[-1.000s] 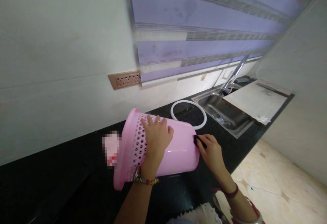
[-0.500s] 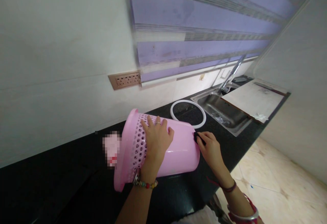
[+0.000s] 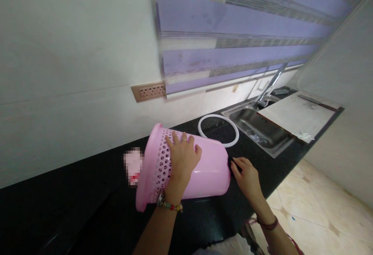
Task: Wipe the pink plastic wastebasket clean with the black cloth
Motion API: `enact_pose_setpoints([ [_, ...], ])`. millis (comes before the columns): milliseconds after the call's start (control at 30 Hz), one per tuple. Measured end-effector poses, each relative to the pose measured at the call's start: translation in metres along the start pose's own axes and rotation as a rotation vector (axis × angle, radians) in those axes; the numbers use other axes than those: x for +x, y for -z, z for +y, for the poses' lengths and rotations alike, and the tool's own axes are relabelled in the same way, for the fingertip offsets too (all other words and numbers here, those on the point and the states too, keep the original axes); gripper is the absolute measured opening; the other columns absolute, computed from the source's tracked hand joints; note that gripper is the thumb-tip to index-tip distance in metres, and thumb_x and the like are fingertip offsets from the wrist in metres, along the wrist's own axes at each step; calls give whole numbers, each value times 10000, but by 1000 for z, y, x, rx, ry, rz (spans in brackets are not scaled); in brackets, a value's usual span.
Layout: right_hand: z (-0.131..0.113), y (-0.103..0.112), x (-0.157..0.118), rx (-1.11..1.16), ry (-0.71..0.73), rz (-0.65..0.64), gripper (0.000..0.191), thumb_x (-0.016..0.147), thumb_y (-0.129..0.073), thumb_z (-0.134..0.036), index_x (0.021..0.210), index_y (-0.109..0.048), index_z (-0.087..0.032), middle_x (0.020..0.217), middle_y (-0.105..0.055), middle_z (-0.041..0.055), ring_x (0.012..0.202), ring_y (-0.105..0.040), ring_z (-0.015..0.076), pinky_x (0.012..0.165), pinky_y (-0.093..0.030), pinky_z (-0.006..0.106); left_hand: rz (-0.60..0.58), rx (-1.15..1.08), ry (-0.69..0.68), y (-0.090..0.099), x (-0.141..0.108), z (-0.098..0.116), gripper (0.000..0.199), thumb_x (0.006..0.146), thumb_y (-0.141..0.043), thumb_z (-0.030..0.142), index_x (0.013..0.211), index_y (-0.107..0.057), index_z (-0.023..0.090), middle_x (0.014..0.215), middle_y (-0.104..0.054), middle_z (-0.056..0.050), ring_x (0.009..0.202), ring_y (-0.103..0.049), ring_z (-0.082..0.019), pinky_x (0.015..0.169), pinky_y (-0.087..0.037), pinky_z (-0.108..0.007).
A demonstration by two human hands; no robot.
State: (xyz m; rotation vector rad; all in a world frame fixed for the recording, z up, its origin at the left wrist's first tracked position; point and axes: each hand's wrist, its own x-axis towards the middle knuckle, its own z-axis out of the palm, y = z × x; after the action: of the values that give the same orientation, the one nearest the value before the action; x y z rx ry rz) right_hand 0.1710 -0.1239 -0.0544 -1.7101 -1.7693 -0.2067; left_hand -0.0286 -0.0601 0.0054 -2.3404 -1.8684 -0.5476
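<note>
A pink plastic waste bin (image 3: 208, 173) with a perforated band lies on its side on the black countertop (image 3: 96, 204). Its wide rim faces left and its base faces right. My left hand (image 3: 183, 158) rests on the upper side, palm down and fingers spread across the holes and smooth wall. At the base edge, my right hand (image 3: 248, 175) pinches a small black item (image 3: 230, 162) against the bin; its kind is hidden by the fingers. Behind the bin, a white ring (image 3: 235, 143) lies flat on the counter.
A pixelated pink patch (image 3: 133, 165) appears beside the bin's rim. To the right is a steel sink (image 3: 274, 152) with a faucet (image 3: 272, 82), partly covered by a pale board (image 3: 303, 115). A socket panel (image 3: 150, 91) and purple striped blind (image 3: 198, 61) are behind.
The whole view has shifted slightly, so everything sits a little further right. My right hand and the black item have moved slightly down along the bin's base edge. My left hand keeps its place.
</note>
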Motion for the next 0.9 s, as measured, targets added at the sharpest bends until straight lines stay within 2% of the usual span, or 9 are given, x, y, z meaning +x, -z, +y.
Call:
enact_pose_setpoints([
  [67,0,0,-5,-25,15,36,331,869,-413,-292,828,-692,-120,735,-651,101,685,-591,200,606,-488,322,-4,-1,3,1,0,0,355,812,-428,325,1043,-652,175,1225,-588,-96,1218,-380,-403,1002,-213,-636],
  [167,-3,-6,6,-61,38,94,334,871,-409,-282,839,-692,-109,731,-641,107,684,-574,204,610,-484,331,-6,-2,7,0,1,0,351,813,-431,324,1042,-655,180,1224,-588,-99,1219,-382,-396,999,-222,-632],
  [300,-8,-8,21,-86,79,58,302,855,-414,-237,807,-693,-131,711,-634,94,667,-556,200,612,-473,333,0,-7,3,0,2,0,352,811,-429,325,1037,-657,180,1218,-594,-95,1218,-382,-398,998,-217,-642],
  [467,-14,-2,10,-61,115,40,264,857,-443,-240,849,-684,-135,733,-623,87,692,-557,197,606,-468,327,11,-4,0,-1,3,-1,342,808,-429,312,1022,-665,186,1203,-604,-90,1208,-396,-398,999,-222,-641],
  [633,-12,-7,19,-17,84,43,271,855,-435,-220,824,-688,-126,724,-627,90,683,-563,192,618,-478,323,18,-1,1,-1,1,-1,351,807,-427,308,1042,-659,189,1205,-603,-94,1212,-392,-399,1000,-216,-645],
  [800,-12,-4,8,-35,121,65,274,868,-432,-239,860,-681,-125,736,-613,87,698,-552,191,616,-472,321,17,3,-6,0,-2,-1,358,808,-425,302,1062,-651,190,1211,-600,-91,1217,-389,-394,1005,-215,-637],
  [900,-11,-6,9,-26,96,50,271,864,-435,-245,864,-684,-140,744,-619,86,706,-551,196,618,-468,331,19,14,-7,0,-2,-2,361,811,-421,302,1069,-647,190,1213,-599,-91,1216,-389,-392,1010,-204,-637],
])
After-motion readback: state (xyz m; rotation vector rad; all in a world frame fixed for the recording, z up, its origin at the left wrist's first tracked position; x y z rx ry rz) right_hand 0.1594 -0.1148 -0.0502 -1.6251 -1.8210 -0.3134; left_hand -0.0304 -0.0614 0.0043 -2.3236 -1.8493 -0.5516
